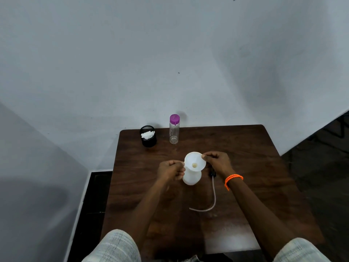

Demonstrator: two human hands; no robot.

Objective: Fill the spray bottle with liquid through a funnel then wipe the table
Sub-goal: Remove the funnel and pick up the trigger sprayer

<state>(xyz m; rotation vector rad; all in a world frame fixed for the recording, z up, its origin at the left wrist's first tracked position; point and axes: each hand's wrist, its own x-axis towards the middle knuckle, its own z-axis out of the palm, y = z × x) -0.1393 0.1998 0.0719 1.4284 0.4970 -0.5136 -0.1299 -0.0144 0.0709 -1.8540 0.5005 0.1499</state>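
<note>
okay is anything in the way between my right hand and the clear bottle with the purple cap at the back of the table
Nothing visible. The right hand pinches the funnel rim, and bare table lies between it and the clear bottle. The black mesh cup stands off to the bottle's left.

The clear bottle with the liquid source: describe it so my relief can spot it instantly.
On the brown table, look along the far edge by the wall. The clear bottle stands upright just right of the black mesh cup. Its purple cap sets it apart from anything nearby.
</note>
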